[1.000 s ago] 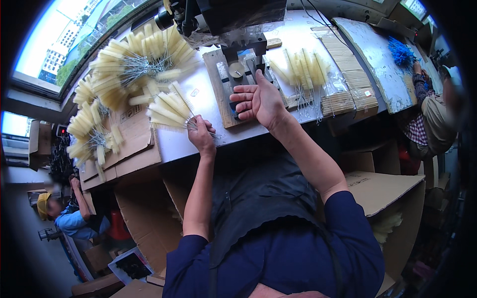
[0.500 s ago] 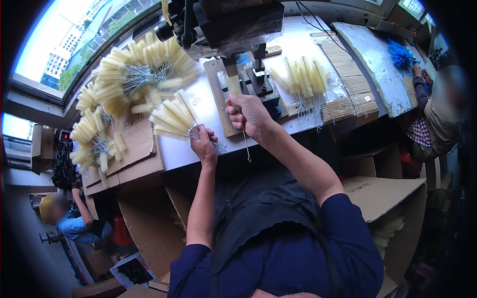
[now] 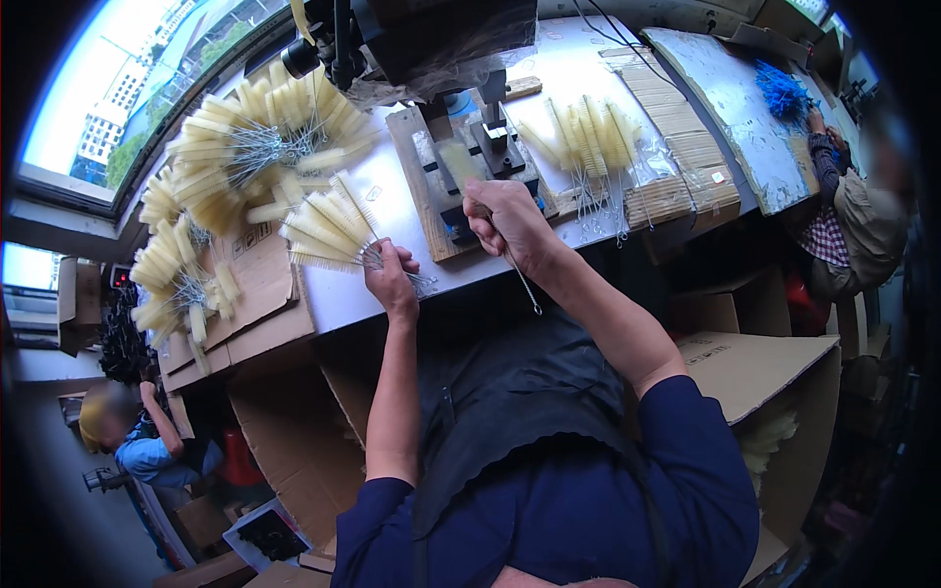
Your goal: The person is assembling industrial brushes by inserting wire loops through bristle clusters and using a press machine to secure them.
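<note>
My left hand is closed around the wire stems of a fanned bunch of cream bristle brushes, held over the table's front edge. In my right hand is a single bristle brush; its pale head points at the black press fixture and its twisted wire stem with a looped end sticks out below my fist. Whether the brush head touches the fixture, I cannot tell. Right of the fixture lies a row of similar brushes with stems toward me.
A big heap of brushes covers the table's left part, partly on cardboard. The dark press head hangs above the fixture. Open cartons stand beside me. One person sits at far right near blue brushes, another at far left.
My right hand has moved slightly right and down, and the brush's stem now slants more to the right. My left hand keeps its bunch. The whole view has shifted a little.
</note>
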`<action>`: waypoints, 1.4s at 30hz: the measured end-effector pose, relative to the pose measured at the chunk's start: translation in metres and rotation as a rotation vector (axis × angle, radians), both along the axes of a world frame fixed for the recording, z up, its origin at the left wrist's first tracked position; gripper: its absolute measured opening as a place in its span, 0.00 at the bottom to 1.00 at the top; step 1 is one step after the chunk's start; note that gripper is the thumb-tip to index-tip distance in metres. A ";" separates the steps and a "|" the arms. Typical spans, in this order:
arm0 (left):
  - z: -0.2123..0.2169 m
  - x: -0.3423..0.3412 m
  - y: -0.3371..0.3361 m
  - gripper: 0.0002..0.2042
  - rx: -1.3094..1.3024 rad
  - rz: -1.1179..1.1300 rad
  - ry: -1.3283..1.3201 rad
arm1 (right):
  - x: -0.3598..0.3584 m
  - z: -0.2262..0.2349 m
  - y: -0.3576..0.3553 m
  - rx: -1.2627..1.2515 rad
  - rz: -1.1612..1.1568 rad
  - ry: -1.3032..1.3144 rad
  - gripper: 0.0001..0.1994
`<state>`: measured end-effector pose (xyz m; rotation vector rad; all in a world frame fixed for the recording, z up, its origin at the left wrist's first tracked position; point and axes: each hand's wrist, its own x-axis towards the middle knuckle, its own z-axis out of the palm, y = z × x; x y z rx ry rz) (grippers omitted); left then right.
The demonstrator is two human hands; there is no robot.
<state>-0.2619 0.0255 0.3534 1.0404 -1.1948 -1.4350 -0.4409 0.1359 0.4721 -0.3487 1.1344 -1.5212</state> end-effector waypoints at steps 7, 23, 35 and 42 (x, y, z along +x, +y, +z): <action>-0.003 -0.001 -0.001 0.08 -0.017 -0.006 -0.029 | -0.031 -0.013 0.023 -0.043 -0.187 0.016 0.16; -0.001 -0.002 0.002 0.08 -0.044 0.006 -0.030 | -0.047 -0.012 0.015 0.010 -0.120 -0.017 0.16; -0.006 -0.001 0.000 0.08 -0.058 -0.001 -0.021 | -0.048 -0.008 0.015 -0.018 -0.101 -0.077 0.15; -0.007 0.002 0.000 0.08 -0.051 -0.007 0.001 | -0.046 -0.008 0.015 -0.010 -0.107 -0.069 0.15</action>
